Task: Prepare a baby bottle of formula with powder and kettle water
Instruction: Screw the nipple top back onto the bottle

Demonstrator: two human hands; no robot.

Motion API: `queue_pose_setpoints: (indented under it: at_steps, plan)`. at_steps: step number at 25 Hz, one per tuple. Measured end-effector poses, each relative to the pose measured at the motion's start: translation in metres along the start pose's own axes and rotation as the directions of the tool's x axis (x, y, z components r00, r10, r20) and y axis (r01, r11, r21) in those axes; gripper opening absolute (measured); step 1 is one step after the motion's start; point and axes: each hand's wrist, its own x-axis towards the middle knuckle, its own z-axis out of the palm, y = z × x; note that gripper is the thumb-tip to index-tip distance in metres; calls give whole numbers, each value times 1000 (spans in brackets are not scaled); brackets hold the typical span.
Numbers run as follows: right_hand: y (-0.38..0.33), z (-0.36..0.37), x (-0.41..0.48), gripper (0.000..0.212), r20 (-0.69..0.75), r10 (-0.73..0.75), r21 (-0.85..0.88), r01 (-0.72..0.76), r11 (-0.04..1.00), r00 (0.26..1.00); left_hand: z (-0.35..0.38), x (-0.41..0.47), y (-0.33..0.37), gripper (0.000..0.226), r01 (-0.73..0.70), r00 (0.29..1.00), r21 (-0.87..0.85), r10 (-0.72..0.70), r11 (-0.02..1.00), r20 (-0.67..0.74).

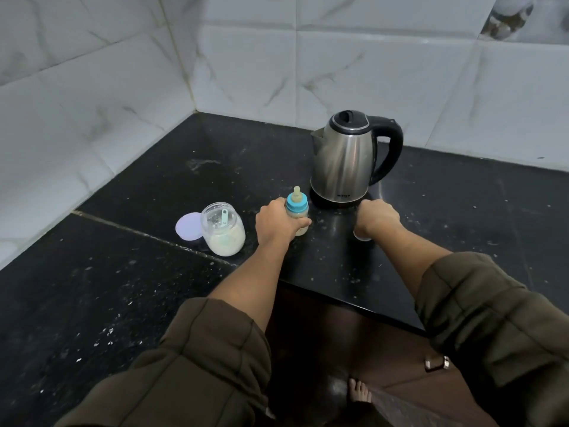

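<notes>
White marble-patterned wall tiles (338, 57) meet in a corner above a black speckled stone counter (138, 288), seen from above by the person working at it. Both forearms reach forward out of rolled-up dark olive quilted sleeves (200, 359). Toward the back of the counter stands a brushed-steel electric kettle (345, 158) with a black lid and a black handle that points right. Left of centre is an open clear jar (223, 232), part-filled with white powder. A round pale lilac lid (187, 231) lies flat just behind and to its left. The left hand (274, 224) is wrapped around the body of a small clear baby bottle (297, 211) with a blue collar and a yellowish teat. The bottle stands upright on the counter just in front of the kettle and holds a creamy liquid. The right hand (378, 218) rests knuckles-up on the counter with its fingers curled under. A small clear object (361, 237) shows beneath the wrist, and whether the hand grasps it cannot be told. A pale green scoop (224, 215) stands inside the jar.
</notes>
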Motion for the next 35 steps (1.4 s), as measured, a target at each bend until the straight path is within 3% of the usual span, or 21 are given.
queue_pose_setpoints:
  at_steps: [2, 6, 8, 11, 17, 25, 35]
  plan:
    - [-1, 4, -1, 15, -45, -18, 28, 19, 999, 999, 0, 0, -1, 59, -10, 1000, 1, 10, 1000, -6]
    - [-20, -22, -3, 30, -147, -80, 148, 102, 984, 986, 0, -1, 1, 59, -17, 1000, 11, 17, 1000, -12]
    - [-39, -48, -7, 32, -244, -149, 261, 213, 941, 958, -2, -1, 2, 59, -8, 1000, 19, 8, 1000, 3]
    - [-63, -82, -15, 42, -311, -303, 276, 390, 878, 901, -4, 0, 4, 62, 1, 999, 40, -3, 999, 42]
    - [-84, -88, -16, 57, -200, -481, 112, 508, 854, 853, -3, 0, 5, 64, 5, 999, 44, -7, 999, 39]
    - [-100, -73, -8, 56, -83, -518, -32, 517, 855, 852, 0, 2, 2, 67, 29, 999, 44, -29, 999, 19]
    - [-92, -60, 10, 49, -113, -542, 15, 546, 837, 833, 7, 5, -3, 62, 23, 1000, 17, -22, 1000, -12]
